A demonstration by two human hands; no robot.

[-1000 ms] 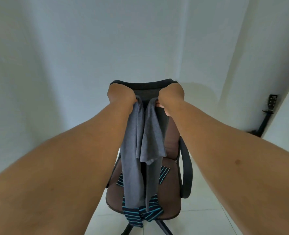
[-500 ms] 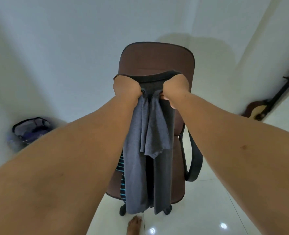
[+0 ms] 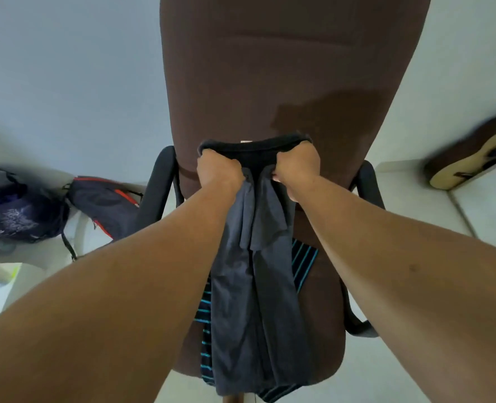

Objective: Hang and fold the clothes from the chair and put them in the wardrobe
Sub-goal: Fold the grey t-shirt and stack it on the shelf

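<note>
I hold a dark grey T-shirt [image 3: 255, 286] up by its shoulders in front of a brown office chair [image 3: 293, 68]. My left hand [image 3: 217, 171] is shut on the shirt's left shoulder and my right hand [image 3: 297, 167] on its right shoulder, with the black collar [image 3: 255, 146] stretched between them. The shirt hangs folded lengthwise, down over the chair's seat. Under it on the seat lies a dark garment with blue stripes [image 3: 303, 263], mostly hidden by the shirt.
Two dark bags [image 3: 20, 210] [image 3: 104, 207] lie on the floor at the left by the wall. A guitar [image 3: 473, 158] leans at the right. The chair has black armrests [image 3: 156, 184] on both sides. The floor is pale tile.
The view has tilted down and closer to the chair, which now fills the frame's top. My hands keep the same grip on the shirt, now lower against the chair back.
</note>
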